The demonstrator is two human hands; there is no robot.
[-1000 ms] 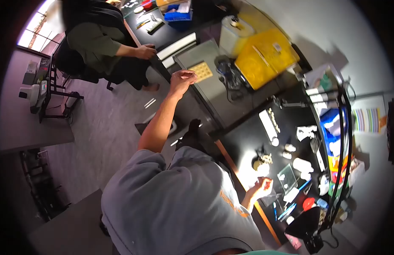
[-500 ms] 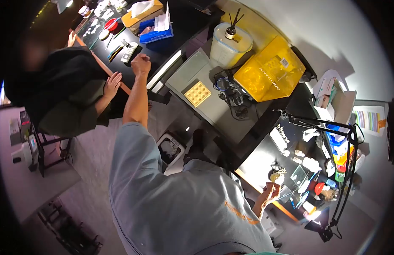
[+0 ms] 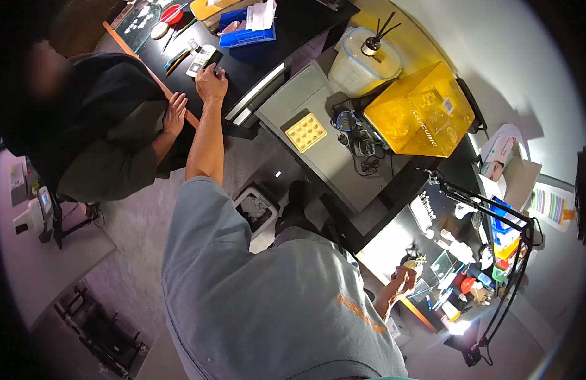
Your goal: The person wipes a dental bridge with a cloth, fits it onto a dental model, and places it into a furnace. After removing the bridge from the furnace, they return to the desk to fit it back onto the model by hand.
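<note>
My left hand (image 3: 211,84) reaches over the far black table (image 3: 286,28), its fingers curled together beside a white handheld device (image 3: 203,60) with buttons. I cannot tell what small thing, if any, its fingertips hold. At the right-hand workbench, my right hand (image 3: 402,281) is closed around a small pale-yellow piece (image 3: 414,265) with an uneven top. Several slim tools (image 3: 176,60) lie left of the white device. A blue bin (image 3: 247,35) with packets in it stands beyond my left hand.
Another person's hand (image 3: 175,111) rests on the far table's wooden edge. Between the workplaces, a grey surface (image 3: 293,95) bears a gold mould-like tray (image 3: 306,133) and a yellow box (image 3: 419,117). A black lamp arm (image 3: 489,201) spans the crowded right workbench. Below stands a waste bin (image 3: 266,240).
My left hand has gone from a fist beside the white device to its near end, with fingers reaching forward. The view has shifted slightly. My right hand keeps its hold on the pale-yellow piece.
</note>
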